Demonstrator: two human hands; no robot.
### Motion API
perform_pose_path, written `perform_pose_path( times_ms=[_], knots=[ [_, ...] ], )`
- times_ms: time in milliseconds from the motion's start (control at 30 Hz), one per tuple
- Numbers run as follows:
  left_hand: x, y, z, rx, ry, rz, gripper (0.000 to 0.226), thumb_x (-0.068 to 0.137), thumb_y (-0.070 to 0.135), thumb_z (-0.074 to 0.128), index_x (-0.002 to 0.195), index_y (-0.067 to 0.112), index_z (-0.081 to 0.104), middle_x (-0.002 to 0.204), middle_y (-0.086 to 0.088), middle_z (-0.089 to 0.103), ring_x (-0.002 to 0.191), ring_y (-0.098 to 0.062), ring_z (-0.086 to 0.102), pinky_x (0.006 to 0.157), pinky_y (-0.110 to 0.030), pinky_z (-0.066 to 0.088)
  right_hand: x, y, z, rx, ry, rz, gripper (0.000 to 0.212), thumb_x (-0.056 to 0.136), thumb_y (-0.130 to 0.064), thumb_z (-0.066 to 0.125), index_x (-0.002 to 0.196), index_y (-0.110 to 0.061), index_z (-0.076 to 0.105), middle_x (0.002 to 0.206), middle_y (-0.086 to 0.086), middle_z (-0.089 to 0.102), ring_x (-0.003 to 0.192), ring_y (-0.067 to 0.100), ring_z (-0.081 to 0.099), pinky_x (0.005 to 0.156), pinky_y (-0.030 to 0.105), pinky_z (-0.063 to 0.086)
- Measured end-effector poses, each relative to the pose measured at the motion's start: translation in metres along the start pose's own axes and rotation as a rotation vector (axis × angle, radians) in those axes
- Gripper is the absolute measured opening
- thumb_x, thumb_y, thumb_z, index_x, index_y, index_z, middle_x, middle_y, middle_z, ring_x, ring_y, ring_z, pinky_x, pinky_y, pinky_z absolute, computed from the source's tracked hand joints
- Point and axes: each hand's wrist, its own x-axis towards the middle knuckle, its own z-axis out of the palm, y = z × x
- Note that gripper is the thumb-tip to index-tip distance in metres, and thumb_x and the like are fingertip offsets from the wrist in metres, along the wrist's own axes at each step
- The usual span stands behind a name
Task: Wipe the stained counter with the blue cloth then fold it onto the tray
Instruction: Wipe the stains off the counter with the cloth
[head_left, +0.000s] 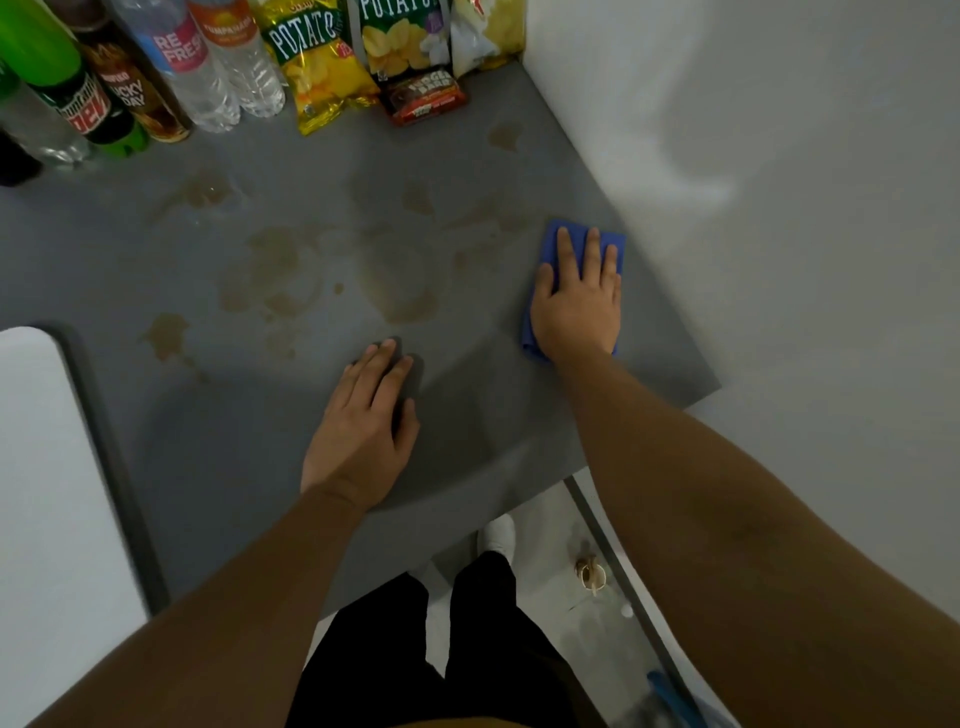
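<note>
The grey counter (249, 415) carries several brown stains (280, 270) across its middle and one near the back right. A folded blue cloth (556, 236) lies near the counter's right edge. My right hand (579, 301) presses flat on top of it, fingers spread, covering most of it. Nearer the front edge, my left hand (366, 426) rests palm down on the bare counter and holds nothing. The white tray (47, 467) with a dark rim sits at the left edge of the view.
Drink bottles (171, 67) stand along the back left. Potato chip bags (322, 67) and a brown snack pack (423, 96) sit at the back centre. A white wall (779, 208) borders the counter's right side. My legs and the floor show below the front edge.
</note>
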Motion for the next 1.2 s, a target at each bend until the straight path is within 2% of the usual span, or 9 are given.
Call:
perform_pose_path(
  times_ms=[167,300,467,667,767,900,1067,1200],
  knots=[
    [0.0,-0.002,0.002,-0.006,0.003,0.0,0.047,0.102,0.023,0.049,0.145,0.003,0.051,0.16,-0.014,0.039,0.15,-0.03,0.036,0.125,-0.044,0.025,-0.019,0.021,-0.013,-0.001,-0.014,0.11,0.059,0.108,-0.049,0.021,0.163,-0.035,0.006,0.172,0.0,-0.005,0.158,0.025,-0.007,0.127,0.044,0.001],
    [0.001,-0.003,0.003,-0.018,0.004,-0.002,0.047,0.102,0.023,0.048,0.144,0.004,0.052,0.161,-0.013,0.039,0.15,-0.029,0.035,0.125,-0.045,0.026,-0.056,0.029,-0.009,-0.007,0.001,0.125,0.059,0.108,-0.047,0.022,0.164,-0.033,0.006,0.172,0.003,-0.005,0.158,0.028,-0.007,0.127,0.046,0.001],
    [0.001,-0.002,0.002,-0.012,-0.023,-0.021,0.048,0.103,0.026,0.046,0.146,0.006,0.051,0.162,-0.012,0.037,0.151,-0.028,0.033,0.125,-0.043,0.025,-0.114,0.02,0.01,-0.059,0.02,0.046,0.061,0.108,-0.046,0.023,0.164,-0.03,0.006,0.172,0.004,-0.003,0.158,0.029,-0.005,0.127,0.045,0.004],
    [0.002,-0.002,0.001,0.0,-0.056,-0.038,0.05,0.102,0.027,0.046,0.148,0.006,0.049,0.162,-0.011,0.037,0.151,-0.027,0.033,0.125,-0.044,0.026,-0.155,-0.015,0.035,-0.084,-0.047,-0.118,0.063,0.106,-0.053,0.012,0.163,-0.033,-0.006,0.17,-0.002,-0.018,0.156,0.021,-0.02,0.125,0.04,-0.008],
    [0.001,-0.002,0.0,0.008,-0.065,-0.036,0.051,0.102,0.027,0.045,0.148,0.005,0.049,0.162,-0.011,0.037,0.152,-0.027,0.032,0.125,-0.044,0.026,-0.144,-0.037,0.04,-0.076,-0.074,-0.257,0.061,0.107,-0.053,0.013,0.163,-0.034,-0.004,0.171,-0.001,-0.014,0.157,0.022,-0.017,0.126,0.04,-0.009],
    [0.001,-0.002,0.0,0.007,-0.078,-0.033,0.049,0.104,0.025,0.048,0.15,0.007,0.047,0.163,-0.011,0.036,0.152,-0.026,0.03,0.126,-0.042,0.023,-0.097,-0.061,0.039,-0.052,-0.087,-0.447,0.059,0.107,-0.049,0.024,0.163,-0.034,0.013,0.172,0.001,0.004,0.158,0.025,-0.001,0.127,0.045,0.006],
    [0.002,-0.002,0.0,-0.006,-0.051,-0.037,0.048,0.103,0.024,0.05,0.148,0.008,0.049,0.161,-0.01,0.038,0.151,-0.027,0.033,0.125,-0.043,0.025,-0.038,-0.069,0.034,-0.004,0.038,-0.438,0.056,0.106,-0.044,0.04,0.159,-0.028,0.034,0.168,0.008,0.024,0.156,0.033,0.018,0.124,0.048,0.017],
    [0.001,-0.002,0.001,-0.018,-0.028,-0.031,0.047,0.103,0.024,0.049,0.147,0.008,0.05,0.161,-0.01,0.038,0.151,-0.026,0.034,0.126,-0.041,0.024,-0.019,-0.057,0.026,-0.054,0.059,-0.327,0.057,0.107,-0.047,0.035,0.161,-0.029,0.03,0.17,0.006,0.02,0.156,0.032,0.015,0.126,0.045,0.017]
  ],
)
